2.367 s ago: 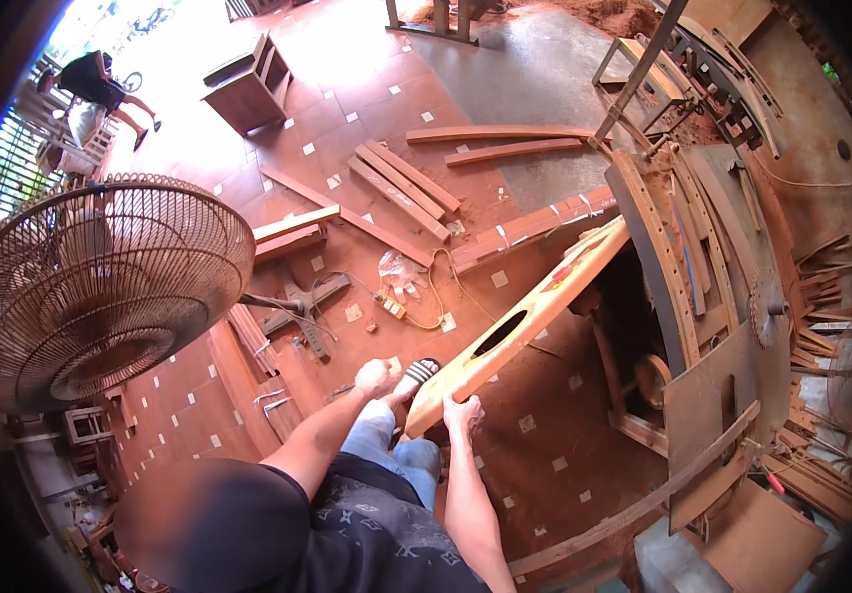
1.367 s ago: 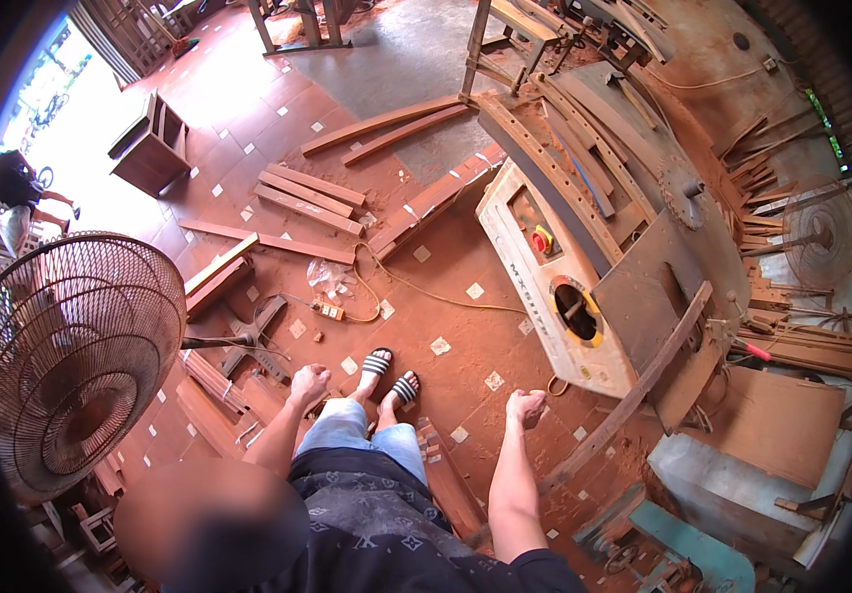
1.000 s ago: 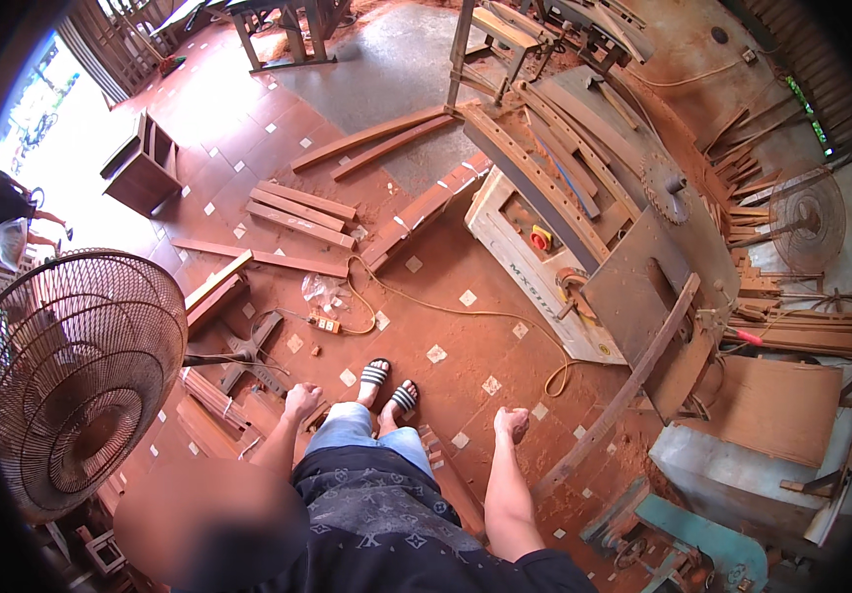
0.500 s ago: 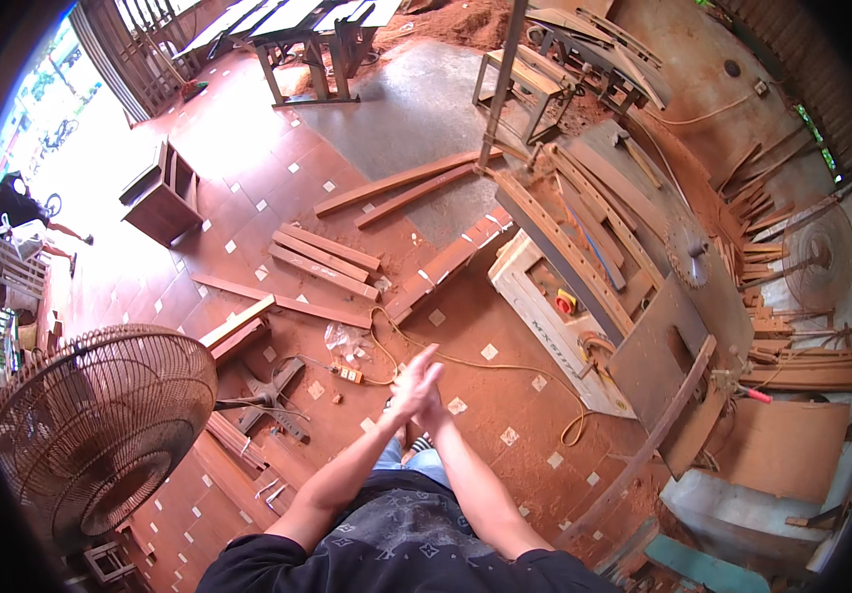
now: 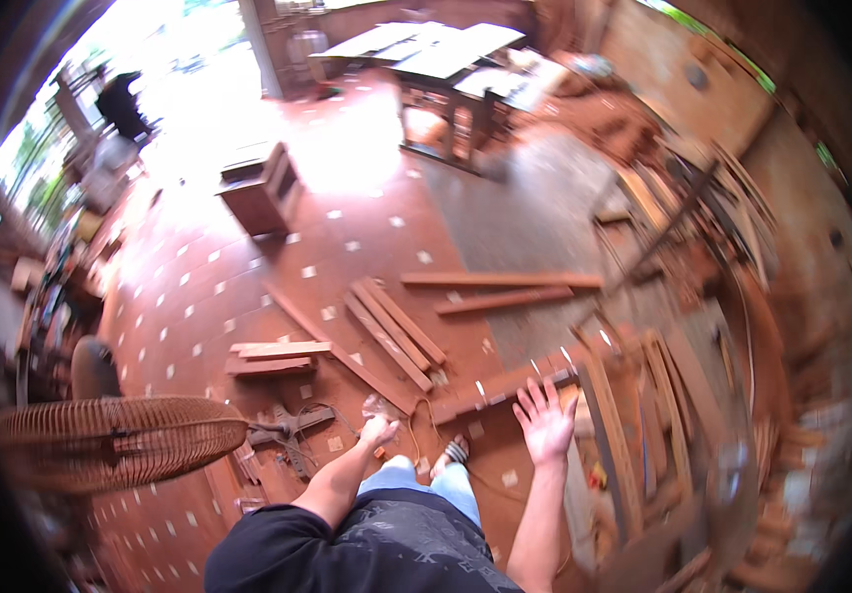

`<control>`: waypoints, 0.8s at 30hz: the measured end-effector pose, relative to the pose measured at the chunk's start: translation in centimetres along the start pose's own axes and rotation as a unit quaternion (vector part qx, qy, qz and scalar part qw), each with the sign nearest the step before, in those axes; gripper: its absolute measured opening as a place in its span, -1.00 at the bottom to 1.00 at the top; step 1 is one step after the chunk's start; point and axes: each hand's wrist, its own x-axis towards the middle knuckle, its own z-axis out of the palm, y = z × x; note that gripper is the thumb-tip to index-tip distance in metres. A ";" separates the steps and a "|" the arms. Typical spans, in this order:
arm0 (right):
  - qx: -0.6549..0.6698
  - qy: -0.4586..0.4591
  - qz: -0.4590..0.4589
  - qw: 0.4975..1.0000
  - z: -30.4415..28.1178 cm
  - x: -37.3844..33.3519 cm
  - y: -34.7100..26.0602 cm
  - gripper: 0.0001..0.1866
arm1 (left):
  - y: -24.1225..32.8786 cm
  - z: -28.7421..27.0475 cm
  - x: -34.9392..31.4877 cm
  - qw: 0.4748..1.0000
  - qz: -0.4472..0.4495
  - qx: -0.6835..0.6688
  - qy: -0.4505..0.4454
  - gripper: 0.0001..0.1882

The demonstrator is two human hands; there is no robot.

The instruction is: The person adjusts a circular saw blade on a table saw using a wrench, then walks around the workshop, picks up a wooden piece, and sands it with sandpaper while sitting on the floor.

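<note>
Lower middle: your right hand [image 5: 546, 431] splayed, empty; left hand [image 5: 377, 431] curled, contents unclear. Seemingly between holds; gripping needs fingers bent.

Black short-sleeved T-shirt [image 5: 352, 558], bottom centre of frame.
Grey print [image 5: 418, 537] shows across front; pale blue shorts [image 5: 457, 492]; striped sandal [image 5: 457, 450].
</note>
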 end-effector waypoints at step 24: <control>-0.563 0.169 0.281 0.759 10.7 50.7 7.3 -0.80 | 2.0 -28.4 25.4 0.926 -0.322 -0.196 -0.027 -0.49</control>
